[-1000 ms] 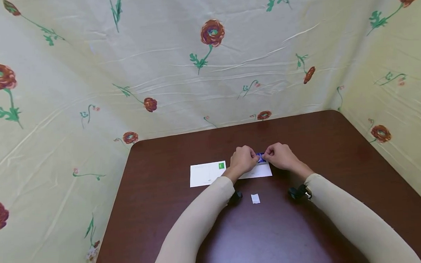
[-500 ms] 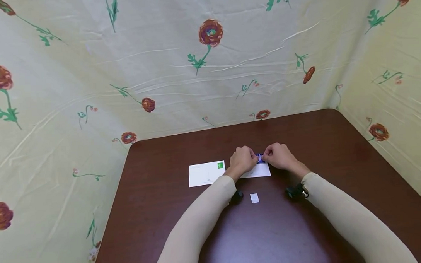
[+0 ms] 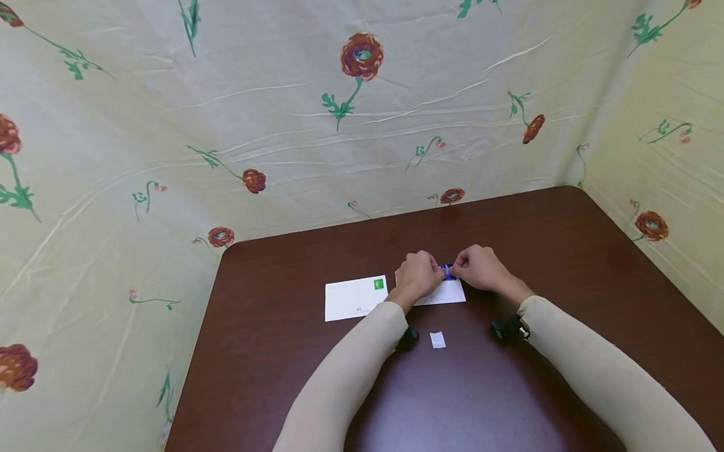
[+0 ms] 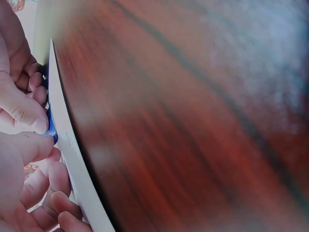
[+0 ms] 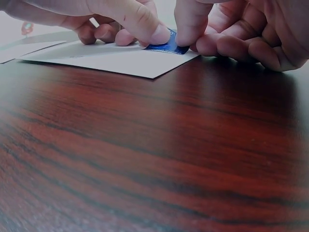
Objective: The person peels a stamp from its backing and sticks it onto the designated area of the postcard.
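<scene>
A white postcard-like card lies on the table, with a small blue stamp at its upper right corner. My left hand covers much of the card's left part, its thumb and bent fingers at the stamp's left edge. From the other side, my right hand holds the stamp's right edge with thumb and curled fingers. In the right wrist view both thumbs meet over the blue stamp, hiding part of it. The remaining left fingers rest along the card in the left wrist view.
Left of the hands lies a second white card bearing a green stamp. A small white slip sits nearer the body, between the forearms. The brown table backs onto a flowered cloth.
Both hands stay at the blue stamp with hardly any movement. The head view has shifted very slightly.
</scene>
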The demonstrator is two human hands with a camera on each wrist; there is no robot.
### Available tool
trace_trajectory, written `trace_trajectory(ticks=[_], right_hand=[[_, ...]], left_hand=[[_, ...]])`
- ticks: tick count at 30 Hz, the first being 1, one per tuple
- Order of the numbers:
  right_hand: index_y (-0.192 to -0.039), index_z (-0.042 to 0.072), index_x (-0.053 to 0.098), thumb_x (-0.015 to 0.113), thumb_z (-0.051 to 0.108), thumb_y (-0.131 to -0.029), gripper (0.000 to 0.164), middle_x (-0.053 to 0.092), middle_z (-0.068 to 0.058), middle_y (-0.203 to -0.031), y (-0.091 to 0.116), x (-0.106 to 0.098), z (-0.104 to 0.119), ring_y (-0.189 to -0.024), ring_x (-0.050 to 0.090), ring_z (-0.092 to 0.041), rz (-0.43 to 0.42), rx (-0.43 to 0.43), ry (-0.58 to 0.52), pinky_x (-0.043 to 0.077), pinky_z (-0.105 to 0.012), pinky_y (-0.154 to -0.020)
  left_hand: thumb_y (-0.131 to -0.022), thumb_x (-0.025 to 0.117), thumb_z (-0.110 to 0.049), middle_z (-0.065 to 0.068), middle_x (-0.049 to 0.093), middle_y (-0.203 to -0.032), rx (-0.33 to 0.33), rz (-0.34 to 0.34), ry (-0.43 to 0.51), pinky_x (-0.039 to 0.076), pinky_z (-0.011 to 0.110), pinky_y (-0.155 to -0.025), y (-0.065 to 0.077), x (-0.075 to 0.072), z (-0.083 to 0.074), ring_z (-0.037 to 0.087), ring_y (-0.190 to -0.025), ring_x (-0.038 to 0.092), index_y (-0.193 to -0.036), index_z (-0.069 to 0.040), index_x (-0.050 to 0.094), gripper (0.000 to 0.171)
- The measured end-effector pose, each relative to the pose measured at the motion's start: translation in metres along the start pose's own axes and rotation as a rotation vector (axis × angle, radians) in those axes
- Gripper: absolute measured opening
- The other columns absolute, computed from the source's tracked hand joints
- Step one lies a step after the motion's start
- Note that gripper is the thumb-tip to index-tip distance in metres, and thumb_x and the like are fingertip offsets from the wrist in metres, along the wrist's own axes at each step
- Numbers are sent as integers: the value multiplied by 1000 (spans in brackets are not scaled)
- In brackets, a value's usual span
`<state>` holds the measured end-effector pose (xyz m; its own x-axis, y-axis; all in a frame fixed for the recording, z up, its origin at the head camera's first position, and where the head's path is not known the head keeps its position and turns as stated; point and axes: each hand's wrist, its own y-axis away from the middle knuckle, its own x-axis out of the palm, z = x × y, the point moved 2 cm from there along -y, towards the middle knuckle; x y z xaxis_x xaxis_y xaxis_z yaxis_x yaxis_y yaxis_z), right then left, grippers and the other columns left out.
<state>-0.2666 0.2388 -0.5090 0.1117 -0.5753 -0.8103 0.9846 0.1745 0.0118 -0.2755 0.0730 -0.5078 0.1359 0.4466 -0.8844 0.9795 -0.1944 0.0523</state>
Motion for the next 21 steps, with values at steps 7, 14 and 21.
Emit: trace_trajectory(ticks=[7, 14, 21], right_hand=[[-80, 11, 74, 71, 24, -91, 17, 68, -2, -74, 0, 0, 0, -66, 57, -19, 2, -1, -3, 48, -28, -60], [-74, 11, 70, 72, 22, -85, 16, 66, -1, -69, 1, 3, 3, -63, 58, -19, -69, -53, 74, 48, -30, -58], [-91, 10, 62, 75, 22, -85, 19, 57, -2, -74, 3, 7, 1, -65, 54, -19, -111, -130, 111, 43, -31, -58]], left_hand=[[-90, 71, -40, -7, 61, -70, 2, -4, -23, 47, 32, -59, 0, 1, 0, 12, -64, 58, -73, -23, 66, 24], [-90, 70, -40, -8, 61, -73, 18, 0, -57, 48, 35, -64, -1, 3, 0, 12, -66, 58, -74, -24, 64, 24], [-92, 69, -35, -7, 60, -76, 61, -1, -55, 47, 37, -67, -1, 3, 0, 14, -71, 58, -83, -26, 62, 15]])
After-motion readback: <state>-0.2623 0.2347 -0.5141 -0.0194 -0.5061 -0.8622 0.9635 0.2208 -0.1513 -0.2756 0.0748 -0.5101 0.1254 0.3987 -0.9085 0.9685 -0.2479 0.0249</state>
